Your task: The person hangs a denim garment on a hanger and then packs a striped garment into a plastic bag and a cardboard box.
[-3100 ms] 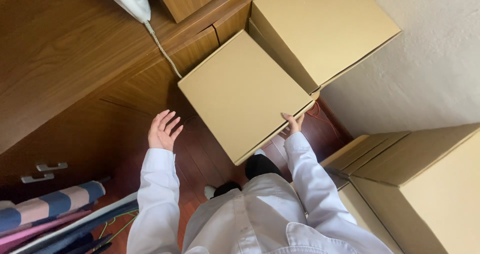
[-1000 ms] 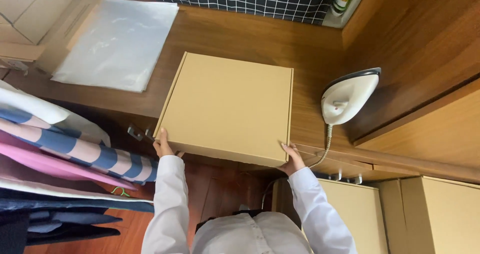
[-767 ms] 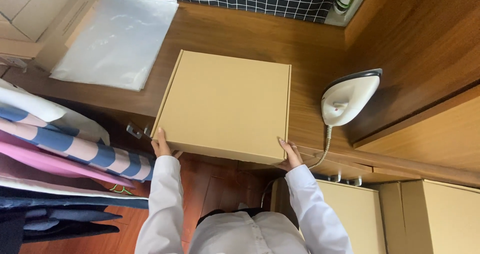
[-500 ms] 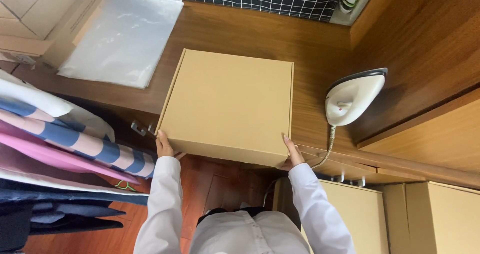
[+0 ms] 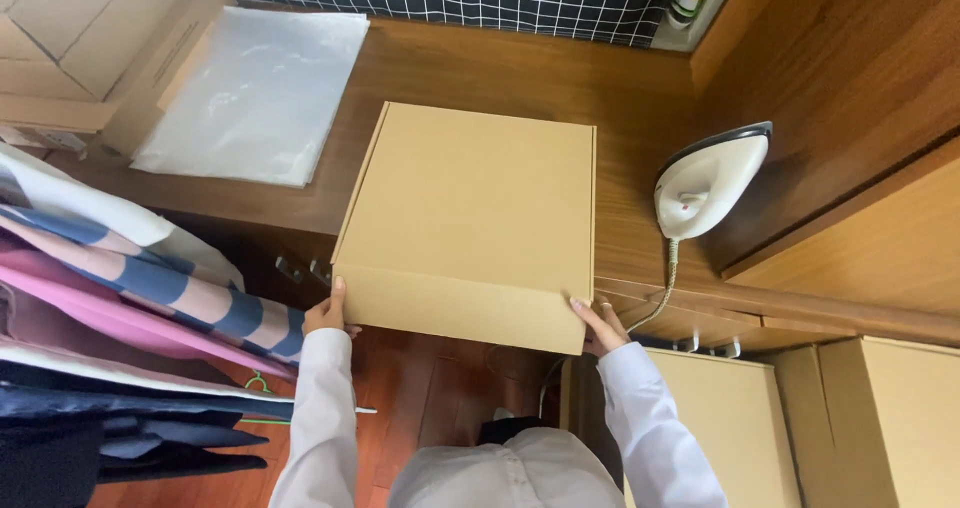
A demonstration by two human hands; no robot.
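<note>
Cardboard box (image 5: 470, 208) sits at frame centre on the wooden worktop (image 5: 500, 68). Left hand (image 5: 325, 313) grip is clamped on its lower-left corner; right hand (image 5: 600, 326) grip on its lower-right corner. White iron (image 5: 705, 180) stands right.

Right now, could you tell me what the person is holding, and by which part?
The flat cardboard box, gripped with both hands at its near corners: left hand at the left one, right hand at the right one.
</note>
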